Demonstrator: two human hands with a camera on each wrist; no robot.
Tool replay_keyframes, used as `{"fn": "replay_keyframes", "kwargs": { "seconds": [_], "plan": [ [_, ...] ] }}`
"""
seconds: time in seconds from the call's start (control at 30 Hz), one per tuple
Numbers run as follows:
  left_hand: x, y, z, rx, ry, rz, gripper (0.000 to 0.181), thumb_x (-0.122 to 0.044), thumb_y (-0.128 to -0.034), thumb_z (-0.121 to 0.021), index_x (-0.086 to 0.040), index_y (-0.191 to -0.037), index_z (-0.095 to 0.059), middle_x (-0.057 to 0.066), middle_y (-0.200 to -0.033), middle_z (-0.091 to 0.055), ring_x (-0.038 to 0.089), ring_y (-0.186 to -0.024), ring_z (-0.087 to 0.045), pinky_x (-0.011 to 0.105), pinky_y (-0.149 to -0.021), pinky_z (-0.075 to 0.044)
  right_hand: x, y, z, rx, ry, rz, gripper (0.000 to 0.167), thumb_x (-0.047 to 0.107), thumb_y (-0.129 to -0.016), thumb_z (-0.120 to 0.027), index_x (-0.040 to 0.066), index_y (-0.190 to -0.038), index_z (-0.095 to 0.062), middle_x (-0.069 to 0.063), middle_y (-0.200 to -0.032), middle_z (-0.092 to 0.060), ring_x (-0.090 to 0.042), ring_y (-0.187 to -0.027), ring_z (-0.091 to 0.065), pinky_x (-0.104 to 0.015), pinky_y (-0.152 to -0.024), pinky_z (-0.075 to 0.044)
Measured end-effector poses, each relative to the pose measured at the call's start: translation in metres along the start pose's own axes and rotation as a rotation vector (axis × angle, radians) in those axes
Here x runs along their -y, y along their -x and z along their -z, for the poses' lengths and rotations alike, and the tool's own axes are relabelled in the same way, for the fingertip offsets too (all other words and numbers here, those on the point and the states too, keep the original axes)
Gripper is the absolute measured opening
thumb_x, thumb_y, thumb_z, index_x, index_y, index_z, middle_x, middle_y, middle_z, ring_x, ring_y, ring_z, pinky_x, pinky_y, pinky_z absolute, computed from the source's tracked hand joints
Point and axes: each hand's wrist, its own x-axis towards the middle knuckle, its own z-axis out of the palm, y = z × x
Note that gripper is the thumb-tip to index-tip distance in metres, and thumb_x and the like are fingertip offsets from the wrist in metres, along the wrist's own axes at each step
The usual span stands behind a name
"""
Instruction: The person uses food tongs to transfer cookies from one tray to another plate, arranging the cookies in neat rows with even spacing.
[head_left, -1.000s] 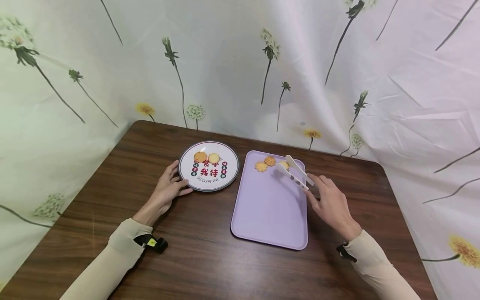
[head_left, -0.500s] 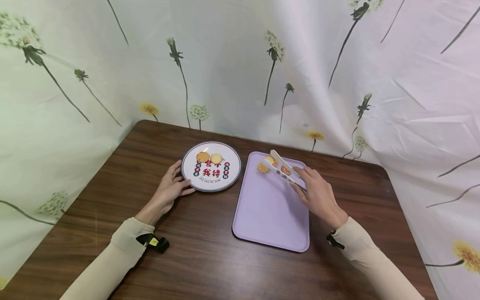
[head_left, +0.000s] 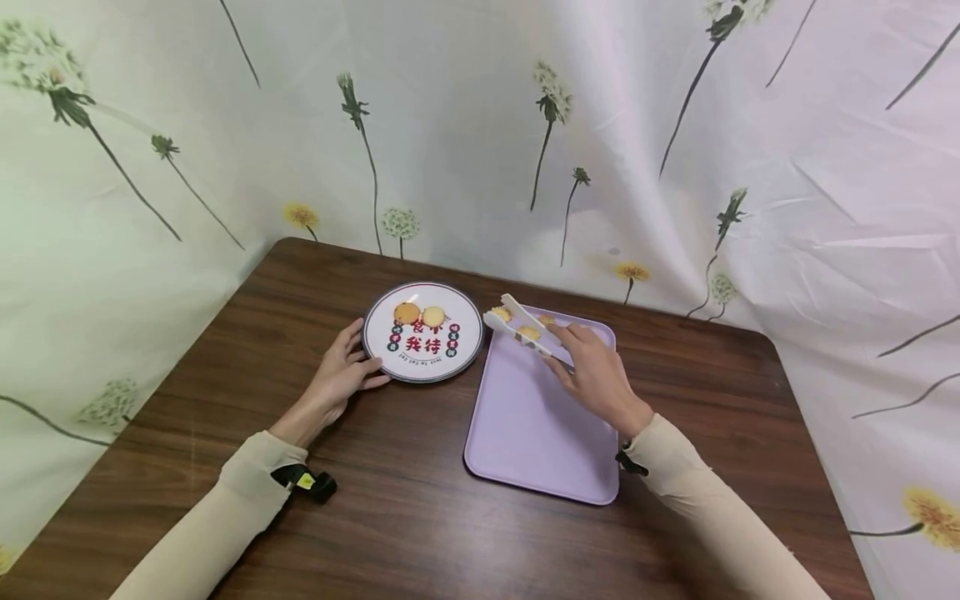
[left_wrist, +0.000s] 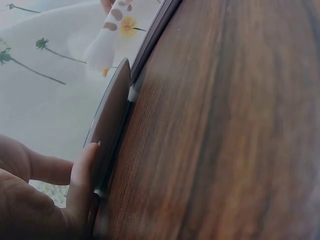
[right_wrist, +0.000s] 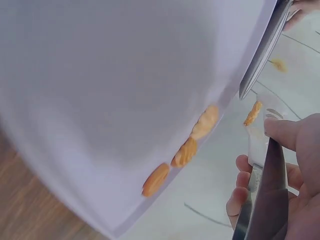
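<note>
My feed shows a glossy plate (head_left: 467, 321) at left, a smooth, plastic-looking tray (head_left: 528, 425) right, metal-handled tongs (right_wrist: 273, 192), a wood-grained table (head_left: 375, 500) and a creased, sheeny far curtain (head_left: 465, 150).

White tongs (head_left: 524, 312) hold a golden cookie (head_left: 501, 314) near the round plate (head_left: 467, 315).

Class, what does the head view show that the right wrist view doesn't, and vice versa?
Only head: the printed top of the plate, the two cookies on it, both sleeves.
Only right wrist: the three cookies on the tray unobstructed; from the head, the right hand and tongs partly hide the row.
Both: the tray, that hand, the tongs with a cookie between their tips, part of the left hand, the plate's edge.
</note>
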Motion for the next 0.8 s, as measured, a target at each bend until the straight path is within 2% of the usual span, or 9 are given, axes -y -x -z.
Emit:
{"fn": "replay_keyframes", "kwargs": {
  "seconds": [0.23, 0.33, 0.47, 0.63, 0.8],
  "plan": [
    [-0.003, 0.000, 0.001, 0.004, -0.009, 0.001, 0.087, 0.009, -0.1046, -0.045, -0.019, -0.169, 0.007, 0.016, -0.176, 0.001, 0.042, -0.153, -0.029, 0.022, -0.092, -0.066, 0.008, -0.010, -0.016, 0.012, 0.000, 0.024, 0.051, 0.031, -0.096, -0.077, 0.011, -0.141, -0.064, -0.010, -0.130, -0.070, -0.032, -0.117, -0.067, -0.051, -0.080, -0.066],
    [-0.003, 0.001, 0.002, 0.008, -0.012, 0.002, 0.088, 0.009, -0.1046, -0.046, -0.019, -0.169, 0.007, 0.016, -0.176, 0.002, 0.042, -0.155, -0.026, 0.023, -0.091, -0.066, 0.011, -0.014, -0.022, 0.025, 0.014, 0.046, 0.049, 0.030, -0.096, -0.077, 0.012, -0.140, -0.064, -0.010, -0.134, -0.069, -0.035, -0.116, -0.068, -0.053, -0.077, -0.066],
    [-0.002, 0.002, 0.002, 0.010, -0.007, 0.000, 0.088, 0.008, -0.1047, -0.046, -0.020, -0.169, 0.007, 0.016, -0.176, 0.003, 0.042, -0.155, -0.024, 0.023, -0.092, -0.066, 0.014, -0.020, -0.026, 0.022, 0.032, 0.082, 0.049, 0.030, -0.095, -0.078, 0.013, -0.139, -0.064, -0.009, -0.127, -0.070, -0.031, -0.108, -0.069, -0.050, -0.068, -0.066],
    [-0.002, 0.002, 0.001, 0.005, -0.001, -0.008, 0.087, 0.008, -0.1048, -0.045, -0.020, -0.169, 0.007, 0.017, -0.176, 0.003, 0.042, -0.154, -0.026, 0.023, -0.092, -0.066, 0.016, -0.029, -0.030, 0.012, 0.038, 0.121, 0.049, 0.028, -0.095, -0.078, 0.013, -0.139, -0.064, -0.005, -0.110, -0.067, -0.021, -0.098, -0.066, -0.041, -0.066, -0.063],
    [-0.001, 0.000, 0.000, 0.007, 0.010, -0.007, 0.087, 0.009, -0.1046, -0.045, -0.019, -0.169, 0.007, 0.017, -0.176, 0.003, 0.042, -0.154, -0.026, 0.022, -0.092, -0.066, 0.018, -0.036, -0.030, 0.032, 0.053, 0.143, 0.050, 0.027, -0.095, -0.078, 0.013, -0.141, -0.064, -0.002, -0.107, -0.068, -0.023, -0.105, -0.066, -0.040, -0.067, -0.063]
  ]
}}
